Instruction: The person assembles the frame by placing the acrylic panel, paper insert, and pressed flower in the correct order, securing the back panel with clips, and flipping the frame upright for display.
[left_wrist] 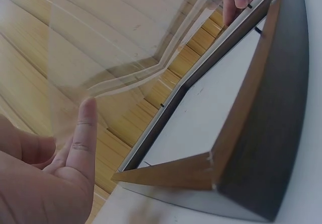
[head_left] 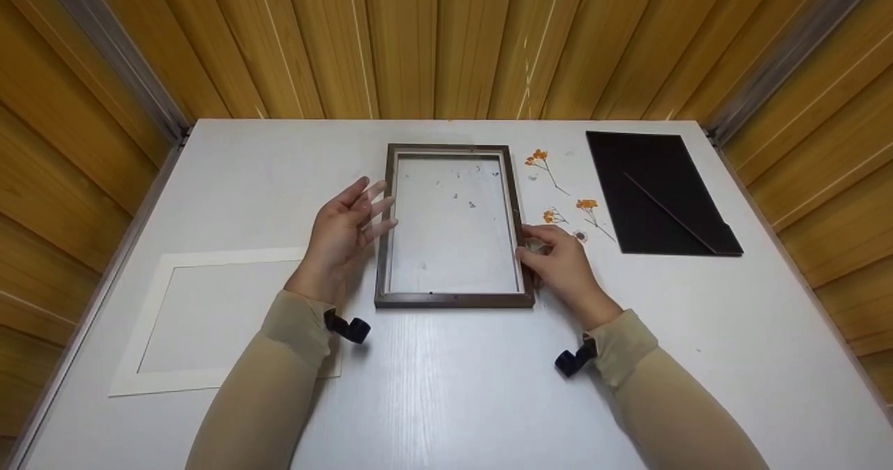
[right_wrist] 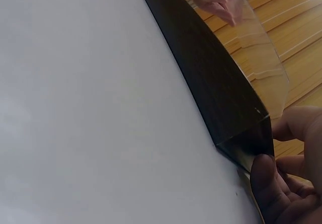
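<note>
A dark brown picture frame lies on the white table, its opening facing up. My left hand, at the frame's left side, pinches a clear sheet by its edge. In the left wrist view the sheet stands tilted above the frame, and a finger shows against it. With thumb and fingers my right hand grips the frame's right rim near the lower corner. The right wrist view shows that hand at the frame's corner.
A cream mat board with a window lies at left, partly under my left arm. Orange dried flowers lie right of the frame. Farther right is a black backing board with a thin raised edge. Wooden-slat walls surround the white table.
</note>
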Tool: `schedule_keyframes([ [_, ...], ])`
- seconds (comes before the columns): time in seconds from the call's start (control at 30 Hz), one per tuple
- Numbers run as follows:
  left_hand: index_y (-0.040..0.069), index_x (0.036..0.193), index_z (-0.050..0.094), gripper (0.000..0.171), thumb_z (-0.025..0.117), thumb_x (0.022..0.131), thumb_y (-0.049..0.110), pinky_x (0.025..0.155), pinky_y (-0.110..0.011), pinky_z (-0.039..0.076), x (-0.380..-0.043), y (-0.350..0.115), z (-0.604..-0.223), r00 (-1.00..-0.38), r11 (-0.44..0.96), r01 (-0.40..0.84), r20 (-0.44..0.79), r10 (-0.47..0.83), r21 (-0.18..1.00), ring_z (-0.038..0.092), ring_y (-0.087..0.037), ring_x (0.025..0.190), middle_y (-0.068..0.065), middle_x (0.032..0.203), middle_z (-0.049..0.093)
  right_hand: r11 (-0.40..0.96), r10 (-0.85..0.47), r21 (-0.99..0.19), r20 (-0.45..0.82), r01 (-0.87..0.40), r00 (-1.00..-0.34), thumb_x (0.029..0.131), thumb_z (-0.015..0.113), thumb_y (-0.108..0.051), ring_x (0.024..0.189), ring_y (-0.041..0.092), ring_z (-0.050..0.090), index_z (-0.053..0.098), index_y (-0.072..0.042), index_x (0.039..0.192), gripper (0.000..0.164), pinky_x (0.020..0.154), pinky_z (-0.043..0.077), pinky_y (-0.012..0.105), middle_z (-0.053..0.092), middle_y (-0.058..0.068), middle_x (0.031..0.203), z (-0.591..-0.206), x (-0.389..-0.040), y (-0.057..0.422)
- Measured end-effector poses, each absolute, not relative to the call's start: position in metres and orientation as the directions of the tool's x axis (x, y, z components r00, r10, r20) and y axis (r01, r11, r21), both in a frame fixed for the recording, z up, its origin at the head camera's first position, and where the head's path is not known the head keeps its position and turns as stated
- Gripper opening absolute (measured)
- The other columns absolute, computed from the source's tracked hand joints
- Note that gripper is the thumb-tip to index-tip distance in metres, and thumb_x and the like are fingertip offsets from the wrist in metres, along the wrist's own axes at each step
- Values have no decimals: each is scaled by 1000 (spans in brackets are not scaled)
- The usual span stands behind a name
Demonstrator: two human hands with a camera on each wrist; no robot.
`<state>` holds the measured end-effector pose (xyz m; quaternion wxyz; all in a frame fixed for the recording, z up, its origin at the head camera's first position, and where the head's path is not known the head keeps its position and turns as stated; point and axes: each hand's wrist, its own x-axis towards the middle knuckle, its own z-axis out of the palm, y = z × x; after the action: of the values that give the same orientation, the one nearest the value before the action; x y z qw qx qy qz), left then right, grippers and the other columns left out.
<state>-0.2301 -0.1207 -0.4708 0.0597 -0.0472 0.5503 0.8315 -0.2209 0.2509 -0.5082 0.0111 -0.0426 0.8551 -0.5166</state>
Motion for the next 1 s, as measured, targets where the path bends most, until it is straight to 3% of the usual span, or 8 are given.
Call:
schedule_keyframes([
  [0.8, 10, 179, 31, 61, 47, 120, 4, 110, -32, 65, -233, -112, -484, -974, -430, -226, -205, 94, 874, 57, -26, 158, -7, 178, 50, 473, -93, -880, -2, -43, -996, 101, 79, -10, 73, 6, 60, 68, 2, 152, 53, 55, 54, 18, 65, 24, 150, -507, -221, 251],
  [1.0, 10, 178, 33, 60, 48, 120, 4, 108, -31, 65, -235, -110, -485, -975, -425, -213, -216, 40, 880, 61, -26, 154, -8, 176, 53, 466, -102, -884, 0, -48, -995, 102, 79, -9, 73, 6, 61, 68, 2, 152, 53, 55, 54, 18, 65, 24, 148, -507, -222, 252],
])
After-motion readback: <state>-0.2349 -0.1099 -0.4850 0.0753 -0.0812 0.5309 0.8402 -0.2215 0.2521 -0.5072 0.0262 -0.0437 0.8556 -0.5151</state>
